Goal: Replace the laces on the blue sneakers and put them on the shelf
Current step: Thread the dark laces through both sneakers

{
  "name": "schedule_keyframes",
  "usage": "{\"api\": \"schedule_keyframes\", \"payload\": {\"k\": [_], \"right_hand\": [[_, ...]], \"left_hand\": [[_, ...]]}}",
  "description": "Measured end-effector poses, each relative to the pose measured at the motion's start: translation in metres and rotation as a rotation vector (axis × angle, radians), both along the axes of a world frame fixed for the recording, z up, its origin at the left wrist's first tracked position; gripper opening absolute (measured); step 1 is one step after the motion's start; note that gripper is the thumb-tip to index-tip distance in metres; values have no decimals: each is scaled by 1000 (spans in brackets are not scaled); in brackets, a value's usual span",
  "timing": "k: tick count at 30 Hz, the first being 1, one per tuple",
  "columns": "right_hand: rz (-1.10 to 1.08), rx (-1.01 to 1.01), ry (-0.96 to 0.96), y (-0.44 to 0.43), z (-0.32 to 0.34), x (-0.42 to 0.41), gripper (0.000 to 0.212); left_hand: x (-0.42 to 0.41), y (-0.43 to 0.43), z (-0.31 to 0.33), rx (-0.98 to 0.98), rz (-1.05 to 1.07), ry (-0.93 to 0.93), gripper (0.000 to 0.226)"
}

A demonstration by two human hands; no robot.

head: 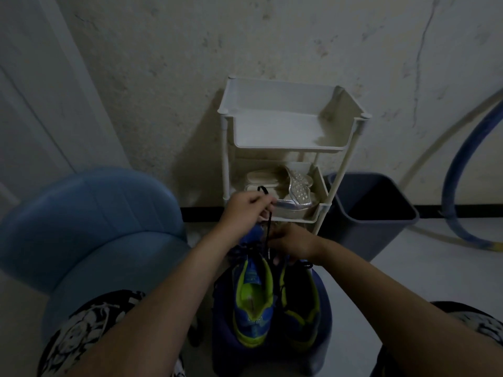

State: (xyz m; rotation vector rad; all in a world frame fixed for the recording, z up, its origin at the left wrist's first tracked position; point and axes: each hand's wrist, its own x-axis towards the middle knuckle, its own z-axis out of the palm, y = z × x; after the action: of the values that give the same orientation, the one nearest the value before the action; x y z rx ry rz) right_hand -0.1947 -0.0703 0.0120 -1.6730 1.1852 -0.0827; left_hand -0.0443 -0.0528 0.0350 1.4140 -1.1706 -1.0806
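Two blue sneakers with yellow-green lining sit side by side on a dark blue stool between my knees, the left sneaker [251, 300] and the right sneaker [300, 303]. My left hand [245, 210] is raised above the left sneaker's toe and pinches a dark lace [268, 229] that runs taut down to the shoe. My right hand [291, 244] is lower, by the lacing area, its fingers curled on the lace near its tip. Straight ahead stands a white tiered shelf [288, 148] against the wall, its top tray bare.
Silver and cream sandals [294, 191] lie on the shelf's lower tier. A blue padded chair [89, 227] is at my left, a dark bin [373, 210] stands right of the shelf, and a blue hoop [457, 172] leans on the wall. A door is at far left.
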Motion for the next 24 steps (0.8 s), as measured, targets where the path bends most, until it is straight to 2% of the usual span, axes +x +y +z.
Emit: {"api": "schedule_keyframes", "payload": {"k": [2, 4, 7, 10, 13, 15, 19, 24], "right_hand": [[14, 13, 1, -2, -1, 2, 24], [-19, 14, -26, -3, -1, 4, 28], [-176, -21, -146, -2, 5, 9, 23], [-300, -147, -349, -9, 14, 14, 24], [-400, -189, -570, -17, 25, 14, 25], [-428, -218, -620, -20, 29, 11, 23], [-455, -243, -557, -20, 28, 9, 23], [-338, -103, -205, -16, 15, 5, 34]], "left_hand": [[4, 2, 8, -33, 36, 104, 20], [9, 2, 7, -17, 31, 81, 18], [18, 0, -3, 106, -47, -88, 18], [22, 0, -19, 211, -141, -268, 22], [18, 4, -27, 269, -351, -437, 18], [15, 4, -31, 274, -445, -513, 11], [10, 3, -30, 218, -335, -552, 25], [9, 0, -16, 69, -140, -328, 18]]}}
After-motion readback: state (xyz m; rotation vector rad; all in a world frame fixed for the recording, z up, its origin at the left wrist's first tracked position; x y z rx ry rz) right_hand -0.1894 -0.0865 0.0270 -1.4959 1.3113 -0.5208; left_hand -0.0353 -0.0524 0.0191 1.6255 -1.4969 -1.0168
